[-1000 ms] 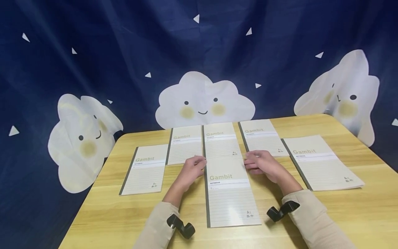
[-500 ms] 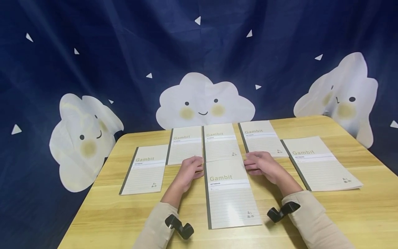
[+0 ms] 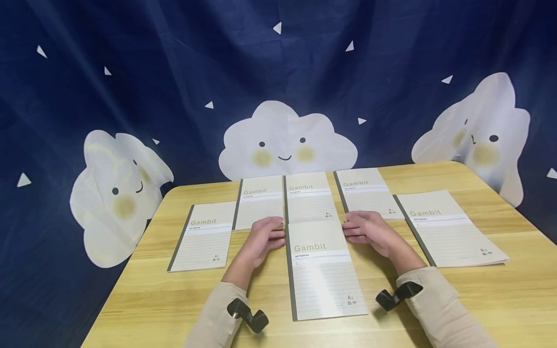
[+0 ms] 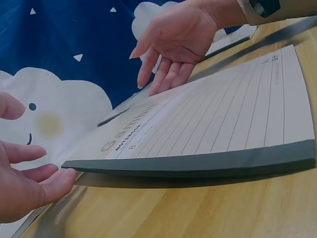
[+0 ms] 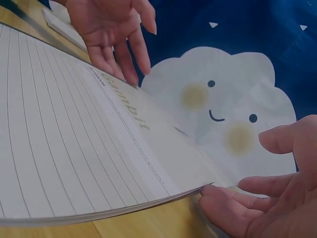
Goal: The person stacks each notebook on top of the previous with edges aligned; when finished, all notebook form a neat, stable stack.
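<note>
A cream A5 "Gambit" notebook (image 3: 324, 275) with a dark grey spine lies nearest the person, its top edge meeting the bottom of another Gambit notebook (image 3: 308, 198). My left hand (image 3: 262, 238) is at its upper left corner, fingers loosely extended; in the left wrist view a lower fingertip (image 4: 62, 181) is right at the spine's end. On the opposite side, my right hand (image 3: 370, 233) has relaxed fingers at the upper right corner. The right wrist view shows those fingertips (image 5: 210, 193) by the cover's edge, the thumb held apart from it.
More matching notebooks lie flat around: one at far left (image 3: 202, 237), one at back left (image 3: 259, 203), one at back right (image 3: 367, 193), and one at right (image 3: 450, 229) with a slightly raised corner. A wooden table (image 3: 152, 299) carries them, before a navy cloud-print curtain (image 3: 183, 58).
My left fingertips have come off the front notebook's left edge and now rest beside it. That notebook shifted slightly relative to the one behind. The right hand stays nearly still.
</note>
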`<move>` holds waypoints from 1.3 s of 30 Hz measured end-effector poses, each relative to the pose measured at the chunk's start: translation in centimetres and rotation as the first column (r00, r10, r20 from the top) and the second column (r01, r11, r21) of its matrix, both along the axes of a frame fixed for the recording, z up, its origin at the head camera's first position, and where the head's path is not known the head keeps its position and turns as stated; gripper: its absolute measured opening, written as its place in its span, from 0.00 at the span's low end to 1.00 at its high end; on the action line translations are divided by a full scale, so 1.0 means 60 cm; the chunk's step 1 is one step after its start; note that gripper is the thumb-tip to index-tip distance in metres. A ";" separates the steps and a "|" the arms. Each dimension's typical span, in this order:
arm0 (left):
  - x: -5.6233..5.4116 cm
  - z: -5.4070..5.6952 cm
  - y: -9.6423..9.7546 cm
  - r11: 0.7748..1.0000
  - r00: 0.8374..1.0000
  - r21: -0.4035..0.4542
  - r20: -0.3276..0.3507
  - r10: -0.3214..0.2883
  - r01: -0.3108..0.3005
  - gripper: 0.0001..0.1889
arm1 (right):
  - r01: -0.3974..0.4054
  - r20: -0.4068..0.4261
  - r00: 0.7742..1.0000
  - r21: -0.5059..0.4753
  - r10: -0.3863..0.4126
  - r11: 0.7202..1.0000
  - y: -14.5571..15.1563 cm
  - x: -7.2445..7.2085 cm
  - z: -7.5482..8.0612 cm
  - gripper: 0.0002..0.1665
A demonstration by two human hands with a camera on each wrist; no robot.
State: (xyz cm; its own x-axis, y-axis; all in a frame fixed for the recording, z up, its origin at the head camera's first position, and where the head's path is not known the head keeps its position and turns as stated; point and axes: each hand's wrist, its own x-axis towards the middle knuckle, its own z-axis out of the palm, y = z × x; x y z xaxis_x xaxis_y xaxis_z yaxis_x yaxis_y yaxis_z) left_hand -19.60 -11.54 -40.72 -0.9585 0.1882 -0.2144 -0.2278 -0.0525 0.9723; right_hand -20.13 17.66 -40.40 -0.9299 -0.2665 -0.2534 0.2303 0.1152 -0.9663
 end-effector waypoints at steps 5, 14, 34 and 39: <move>0.001 0.005 -0.002 0.999 1.000 0.042 0.000 0.010 -0.010 0.25 | -0.008 0.000 1.000 -0.023 0.008 1.000 0.003 0.000 0.000 0.32; 0.000 0.010 -0.005 0.991 1.000 0.135 -0.001 0.010 -0.009 0.26 | -0.029 -0.015 0.999 -0.043 0.028 0.999 0.006 0.000 -0.004 0.33; -0.002 0.001 -0.004 0.925 0.998 0.378 -0.021 0.058 -0.046 0.24 | -0.123 -0.083 0.990 -0.120 0.113 0.985 0.006 0.000 -0.010 0.40; -0.003 -0.009 0.005 0.911 0.991 0.390 0.025 0.132 -0.132 0.22 | -0.112 -0.099 0.990 -0.102 0.102 0.989 0.004 0.001 -0.014 0.35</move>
